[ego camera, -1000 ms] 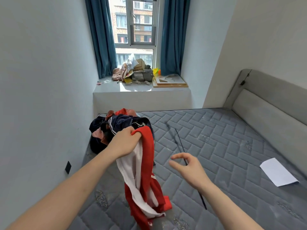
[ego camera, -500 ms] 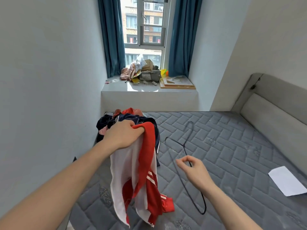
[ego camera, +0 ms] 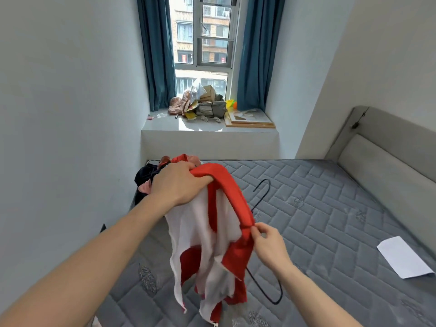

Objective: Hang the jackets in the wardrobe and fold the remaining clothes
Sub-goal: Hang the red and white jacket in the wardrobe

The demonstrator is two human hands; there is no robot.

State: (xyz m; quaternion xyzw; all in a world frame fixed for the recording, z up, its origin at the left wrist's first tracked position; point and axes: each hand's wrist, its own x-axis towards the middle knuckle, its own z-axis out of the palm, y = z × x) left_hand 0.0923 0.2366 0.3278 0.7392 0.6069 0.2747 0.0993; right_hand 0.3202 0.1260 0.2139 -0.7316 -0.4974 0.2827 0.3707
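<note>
A red jacket [ego camera: 226, 185] with white lining hangs in the air above the grey mattress [ego camera: 318, 208]. My left hand [ego camera: 177, 182] grips its bunched top. My right hand [ego camera: 269, 239] pinches the red collar edge lower down on the right. A black wire hanger [ego camera: 262, 192] lies on the mattress behind the jacket, partly hidden by it. A pile of dark and red clothes [ego camera: 146, 178] sits at the mattress's far left corner, mostly covered by my left hand.
A white sheet of paper [ego camera: 403, 256] lies on the mattress at the right. The grey padded headboard [ego camera: 387, 161] runs along the right side. The window ledge [ego camera: 165, 123] behind holds bags, boxes and a wooden board. A wall stands close on the left.
My left hand has lifted the red jacket higher. My right hand moved left from the hanger and took hold of the jacket's collar edge.
</note>
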